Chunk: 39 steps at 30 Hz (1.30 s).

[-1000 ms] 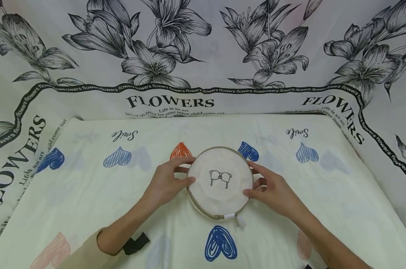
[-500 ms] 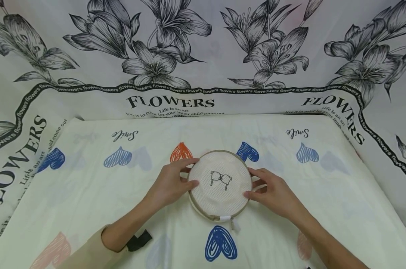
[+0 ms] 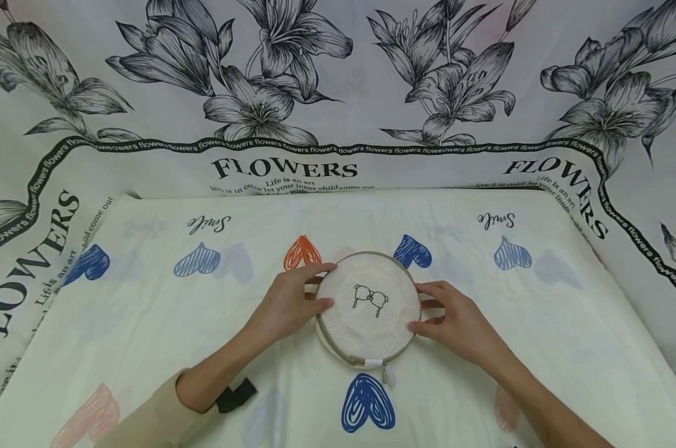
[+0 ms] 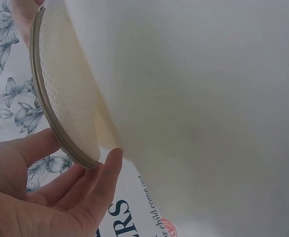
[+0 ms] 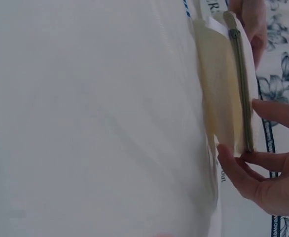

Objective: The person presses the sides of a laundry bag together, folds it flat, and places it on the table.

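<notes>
Moved round white mesh pouch with brown zipped rim (image 3: pixel 369 310) slightly farther from far edge of cream heart-printed tabletop (image 3: pixel 164 330). Pinched it on opposite sides between fingers and thumbs of left hand (image 3: pixel 289 302) and equally near right hand (image 3: pixel 458 320).

There are two hands, one left hand (image 3: pixel 290 300) and one right hand (image 3: pixel 455 320), and one round pouch (image 3: pixel 369 326) with one zipper (image 5: pixel 243 94), one zipper pull (image 3: pixel 385 375) and one drawing of glasses (image 3: pixel 370 298). One sleeve (image 3: pixel 153 410) and one dark strap (image 3: pixel 237 396) show.

The one surface (image 3: pixel 164 326) bears five blue hearts (image 3: pixel 413 251), four in the row near its far edge; one orange heart (image 3: pixel 302 252) in that row; and two pink hearts (image 3: pixel 91 414) farther from it. Fainter hearts are too pale to count. Two "Smile" words (image 3: pixel 209 224) stand toward the far corners. The backdrop (image 3: pixel 360 118) carries three large "FLOWERS" words (image 3: pixel 284 168).
</notes>
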{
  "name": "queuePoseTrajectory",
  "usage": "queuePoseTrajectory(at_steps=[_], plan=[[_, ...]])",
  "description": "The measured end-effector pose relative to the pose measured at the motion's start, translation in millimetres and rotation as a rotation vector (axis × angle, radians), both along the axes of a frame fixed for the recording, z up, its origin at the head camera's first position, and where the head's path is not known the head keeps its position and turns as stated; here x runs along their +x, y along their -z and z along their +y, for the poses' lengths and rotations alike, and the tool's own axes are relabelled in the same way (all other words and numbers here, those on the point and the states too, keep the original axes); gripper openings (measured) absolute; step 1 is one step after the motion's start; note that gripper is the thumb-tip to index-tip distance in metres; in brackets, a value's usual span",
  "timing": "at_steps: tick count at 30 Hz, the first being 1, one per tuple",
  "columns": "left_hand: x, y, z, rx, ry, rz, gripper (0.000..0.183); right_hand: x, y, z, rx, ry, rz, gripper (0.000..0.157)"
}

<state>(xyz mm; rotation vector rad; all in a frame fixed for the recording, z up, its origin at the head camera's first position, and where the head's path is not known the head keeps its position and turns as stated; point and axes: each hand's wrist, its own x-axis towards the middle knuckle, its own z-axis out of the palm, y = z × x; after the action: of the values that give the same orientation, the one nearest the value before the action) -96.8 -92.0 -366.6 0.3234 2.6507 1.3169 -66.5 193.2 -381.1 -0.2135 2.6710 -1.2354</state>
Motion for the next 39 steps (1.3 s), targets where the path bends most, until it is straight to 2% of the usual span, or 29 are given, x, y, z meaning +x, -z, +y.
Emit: queuePoseTrajectory(at_steps=[9, 26, 29, 31, 35, 39], plan=[[-3.0, 4.5, -0.3, -0.043, 0.006, 0.015, 0.058, 1.7, 2.3, -0.2, -0.031, -0.002, -0.013, 0.064], [-6.3, 6.3, 2.5, -0.073, 0.035, 0.04, 0.054, 2.2, 4.1, -0.8, 0.01, -0.002, -0.014, 0.067], [-2.3, 5.4, 3.6, -0.13, 0.07, 0.12, 0.05, 2.8, 2.4, -1.6, 0.047, -0.011, 0.009, 0.066], [2.4, 4.4, 4.4, -0.2, 0.109, 0.209, 0.047, 4.1, 0.8, -2.6, 0.107, -0.014, 0.043, 0.068], [13.5, 2.0, 6.4, -0.346, 0.179, 0.384, 0.046, 8.6, -2.7, -6.2, 0.225, -0.028, 0.159, 0.072], [20.5, -0.1, 9.8, -0.418, 0.221, 0.468, 0.052, 13.1, -4.8, -12.2, 0.299, -0.077, 0.285, 0.073]])
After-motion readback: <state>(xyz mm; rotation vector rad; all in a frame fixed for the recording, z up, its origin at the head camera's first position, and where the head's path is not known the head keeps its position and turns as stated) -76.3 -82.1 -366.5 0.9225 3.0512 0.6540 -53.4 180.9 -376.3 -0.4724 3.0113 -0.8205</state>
